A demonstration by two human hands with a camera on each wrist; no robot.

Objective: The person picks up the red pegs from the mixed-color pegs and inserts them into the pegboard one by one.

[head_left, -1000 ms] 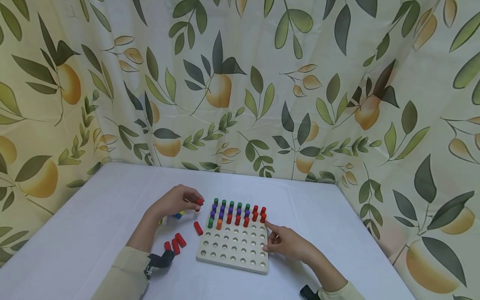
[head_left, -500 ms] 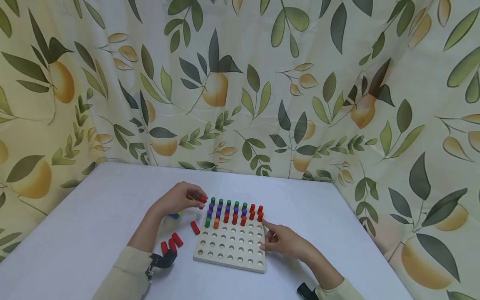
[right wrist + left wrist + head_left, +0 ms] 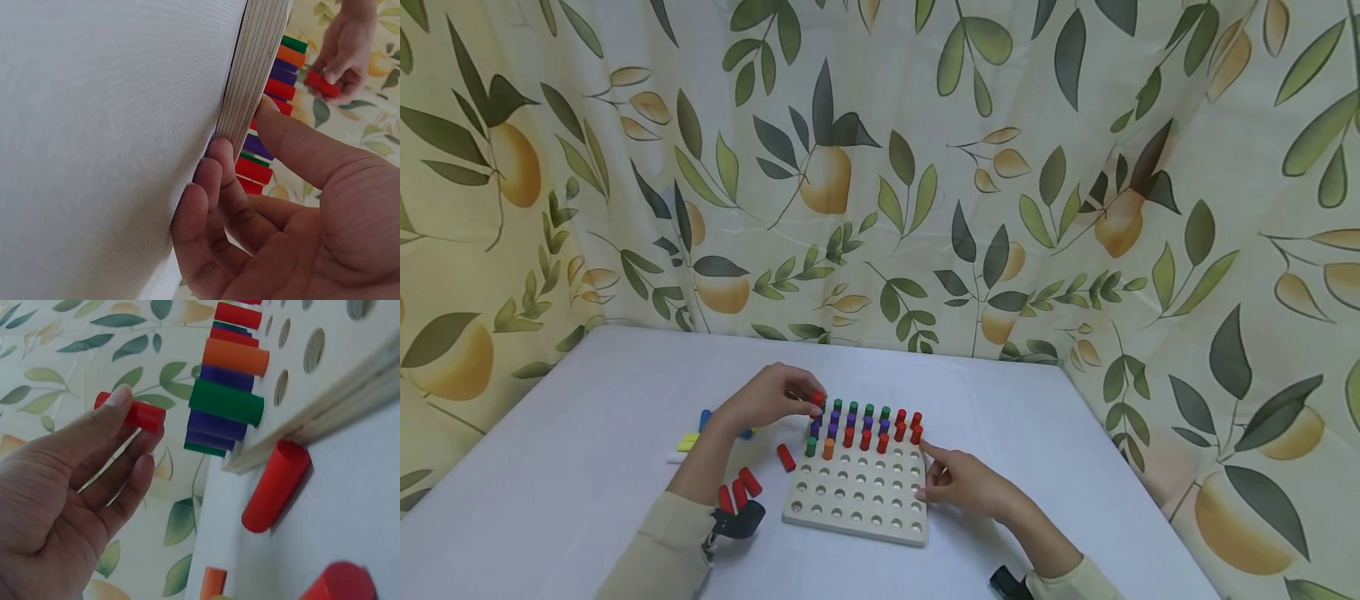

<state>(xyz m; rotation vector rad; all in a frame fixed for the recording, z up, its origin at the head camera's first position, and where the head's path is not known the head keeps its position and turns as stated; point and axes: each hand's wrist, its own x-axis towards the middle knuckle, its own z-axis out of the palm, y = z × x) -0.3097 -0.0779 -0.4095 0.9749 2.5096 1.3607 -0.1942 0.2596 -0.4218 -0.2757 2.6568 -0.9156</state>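
My left hand (image 3: 772, 395) pinches a red peg (image 3: 149, 416) between thumb and fingers. It hovers at the far left corner of a wooden pegboard (image 3: 850, 523), close to the standing pegs. Green, purple and red pegs fill the board's far rows, with a green peg (image 3: 811, 447) and an orange peg (image 3: 828, 449) at the front left of them. The nearer holes show bare. At the board's right edge, my right hand (image 3: 972, 483) grips the wood, the thumb over the rim and the curled fingers against the side, as the right wrist view shows.
One loose red peg (image 3: 786, 457) lies just left of the board. Several more, including a red peg (image 3: 749, 481), lie near the left wrist. Blue, yellow (image 3: 688, 442) and white pieces sit partly behind the left forearm. A patterned curtain (image 3: 880, 208) hangs behind the white table.
The left hand has moved right with the red peg, from beside the board to its far left corner. The right hand keeps its place on the board's edge.
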